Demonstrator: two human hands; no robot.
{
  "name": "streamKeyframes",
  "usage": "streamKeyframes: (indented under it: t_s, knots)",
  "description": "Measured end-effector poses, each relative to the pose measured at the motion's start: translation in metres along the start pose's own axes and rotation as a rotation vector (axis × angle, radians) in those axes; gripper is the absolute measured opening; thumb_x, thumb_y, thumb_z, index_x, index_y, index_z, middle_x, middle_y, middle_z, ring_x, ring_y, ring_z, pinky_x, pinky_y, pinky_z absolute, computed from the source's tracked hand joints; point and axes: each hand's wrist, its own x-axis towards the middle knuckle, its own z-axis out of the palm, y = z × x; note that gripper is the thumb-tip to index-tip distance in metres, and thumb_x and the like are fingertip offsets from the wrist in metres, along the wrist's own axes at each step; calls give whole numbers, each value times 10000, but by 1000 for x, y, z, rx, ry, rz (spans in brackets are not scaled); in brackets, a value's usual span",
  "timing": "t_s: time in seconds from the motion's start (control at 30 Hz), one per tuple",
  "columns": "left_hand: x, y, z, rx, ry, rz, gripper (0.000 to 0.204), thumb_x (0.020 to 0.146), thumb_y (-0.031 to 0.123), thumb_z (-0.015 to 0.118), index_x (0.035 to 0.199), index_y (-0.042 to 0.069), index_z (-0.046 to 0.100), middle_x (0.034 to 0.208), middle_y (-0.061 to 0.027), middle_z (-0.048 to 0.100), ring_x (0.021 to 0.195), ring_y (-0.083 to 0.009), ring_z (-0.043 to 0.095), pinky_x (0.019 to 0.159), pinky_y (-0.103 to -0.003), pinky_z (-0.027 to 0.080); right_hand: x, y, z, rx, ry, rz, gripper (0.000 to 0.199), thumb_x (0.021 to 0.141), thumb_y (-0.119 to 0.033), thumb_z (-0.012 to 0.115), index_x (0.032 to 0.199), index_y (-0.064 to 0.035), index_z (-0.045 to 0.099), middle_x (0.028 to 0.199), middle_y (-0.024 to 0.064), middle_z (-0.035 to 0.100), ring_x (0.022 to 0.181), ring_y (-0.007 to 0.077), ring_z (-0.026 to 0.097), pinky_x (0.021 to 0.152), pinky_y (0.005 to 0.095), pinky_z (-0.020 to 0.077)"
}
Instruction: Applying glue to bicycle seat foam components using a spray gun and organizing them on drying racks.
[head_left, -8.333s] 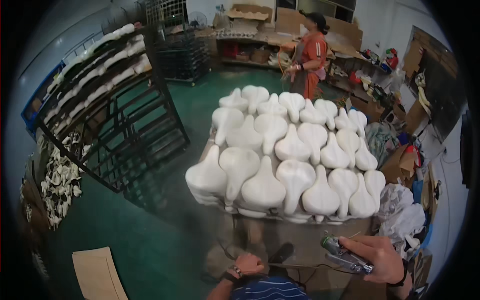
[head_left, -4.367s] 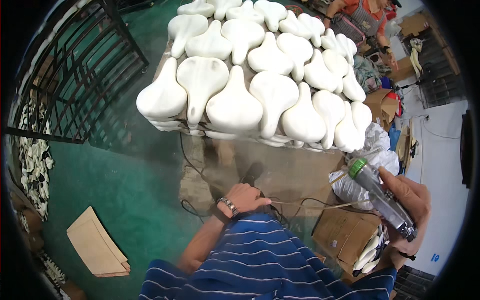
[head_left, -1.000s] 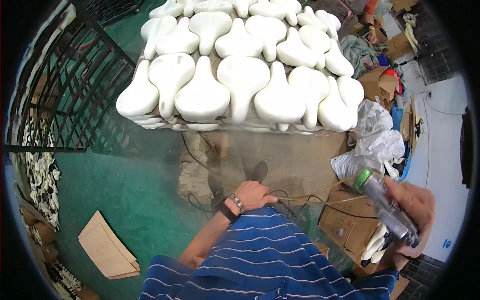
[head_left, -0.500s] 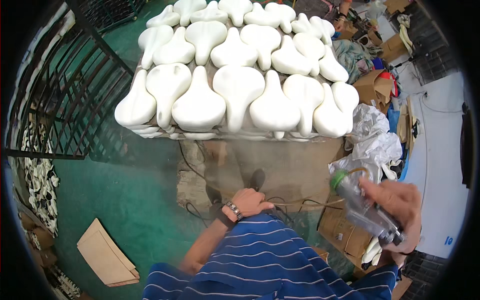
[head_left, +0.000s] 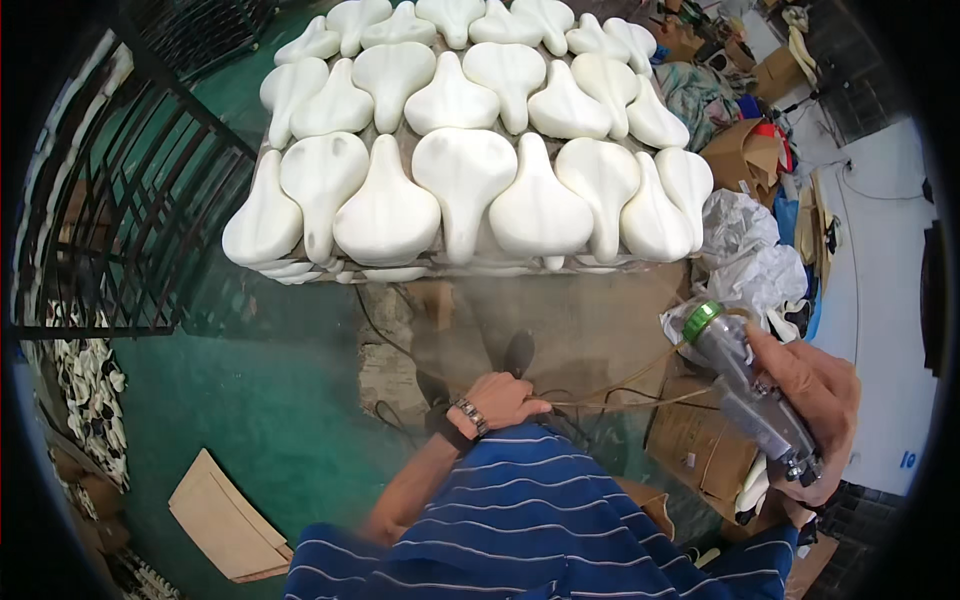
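Note:
My right hand (head_left: 815,400), at the right, is wrapped round a spray gun (head_left: 745,400) with a clear body, a green cap and metal fittings. The gun is tilted, its green cap toward the saddles. A thin amber hose (head_left: 610,404) runs from the gun's side to my left hand (head_left: 500,400), whose fingers are closed round it in front of my waist. Ahead of both hands, white bicycle saddles (head_left: 543,215) lie in three rows on a stack, noses alternating. Some show grey smudges. Neither hand touches the saddles.
A dark metal rack (head_left: 120,220) stands at the left. Flat cardboard sheets (head_left: 225,520) lie on the green floor. Crumpled silver plastic (head_left: 750,260) and cardboard boxes (head_left: 700,445) crowd the right, beside a white wall panel (head_left: 885,300). Dark cables cross the floor near my feet.
My right hand has moved the spray gun a little up and to the right. My left hand stays closed on the hose. The whole view has shifted slightly.

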Motion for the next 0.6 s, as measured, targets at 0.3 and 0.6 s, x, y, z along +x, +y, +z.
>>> streamKeyframes:
  t_s: [0.3,0.6]
  knots:
    - [12,11,3,37,-79,16,653,934,625,518,904,9,731,726,-219,670,749,-409,659,697,-493,507,-31,20,-20,70,130,301,596,715,-441,693,1147,-35,753,900,129,678,796,230,619,741,325,461]
    - [34,31,13,29,-120,-2,643,934,627,509,895,26,734,730,-220,672,744,-413,652,701,-502,496,-41,50,-32,128,76,343,631,711,-487,698,1117,-6,754,849,132,665,820,229,614,735,329,452]
